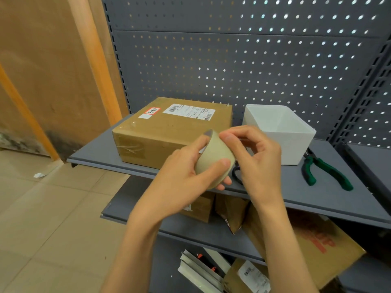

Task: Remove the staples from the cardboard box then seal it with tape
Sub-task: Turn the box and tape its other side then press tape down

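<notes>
Evidently the taping step was in hand: the green-handled pliers [325,172] lay set down on the grey metal shelf [101,151], beside a white open-topped container [296,142], and the person was working a roll of beige packing tape [213,157] in front of the brown cardboard box [169,132]. That box sat flat on the shelf, closed, with a white shipping label on top, just behind the hands. I judged the next move called for finding and lifting the tape's free end, then carrying it to the box seam. The left hand [186,172] was wrapped round the roll, thumb across its face. The right hand [256,153] had its fingers curled, fingertips picking at the roll's upper edge.
</notes>
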`<state>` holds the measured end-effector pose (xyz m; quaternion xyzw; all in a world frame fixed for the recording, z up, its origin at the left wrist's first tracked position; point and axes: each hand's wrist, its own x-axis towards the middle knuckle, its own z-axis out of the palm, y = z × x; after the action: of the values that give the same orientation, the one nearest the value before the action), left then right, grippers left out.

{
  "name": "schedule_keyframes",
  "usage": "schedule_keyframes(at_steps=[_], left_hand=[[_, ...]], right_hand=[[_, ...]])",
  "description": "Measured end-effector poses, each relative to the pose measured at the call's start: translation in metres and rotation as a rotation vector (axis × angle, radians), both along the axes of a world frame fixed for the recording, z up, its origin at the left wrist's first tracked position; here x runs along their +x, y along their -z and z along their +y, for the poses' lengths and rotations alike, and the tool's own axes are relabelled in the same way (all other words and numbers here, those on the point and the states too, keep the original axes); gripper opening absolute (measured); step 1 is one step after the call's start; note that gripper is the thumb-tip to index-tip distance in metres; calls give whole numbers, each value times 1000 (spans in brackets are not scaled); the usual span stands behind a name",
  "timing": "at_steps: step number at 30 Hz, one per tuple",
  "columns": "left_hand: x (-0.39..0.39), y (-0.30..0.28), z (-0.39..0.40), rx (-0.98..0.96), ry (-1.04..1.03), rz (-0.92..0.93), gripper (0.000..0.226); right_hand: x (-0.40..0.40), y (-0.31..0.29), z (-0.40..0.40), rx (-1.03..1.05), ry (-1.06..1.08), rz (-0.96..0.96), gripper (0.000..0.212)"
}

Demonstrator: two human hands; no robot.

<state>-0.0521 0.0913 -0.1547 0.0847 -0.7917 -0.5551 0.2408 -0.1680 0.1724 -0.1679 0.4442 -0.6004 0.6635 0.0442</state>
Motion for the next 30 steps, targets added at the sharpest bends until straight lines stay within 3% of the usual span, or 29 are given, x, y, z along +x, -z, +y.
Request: schedule_keyframes(at_steps=[4, 12, 17, 21, 27, 30], left_hand=[[-4, 0, 10, -2, -31, -47, 23], [-13, 10, 33, 204, -129, -204, 22], [-9, 10, 33, 235, -110, -256, 26], [-3, 10, 15, 9, -298, -240, 37], [1, 11, 11, -245, -437, -432, 45], [6, 12, 7, -303, -447, -500, 46]], right_hand=[[0, 6, 4, -11, 108, 10, 11], [2, 22, 20, -112, 479, 427, 8], [-6, 27, 23, -2, 392, 164, 7], [-8, 33, 24, 30, 321, -57, 12], [1, 49, 16, 126, 504, 154, 16], [0, 53, 17, 133, 457, 116, 16]])
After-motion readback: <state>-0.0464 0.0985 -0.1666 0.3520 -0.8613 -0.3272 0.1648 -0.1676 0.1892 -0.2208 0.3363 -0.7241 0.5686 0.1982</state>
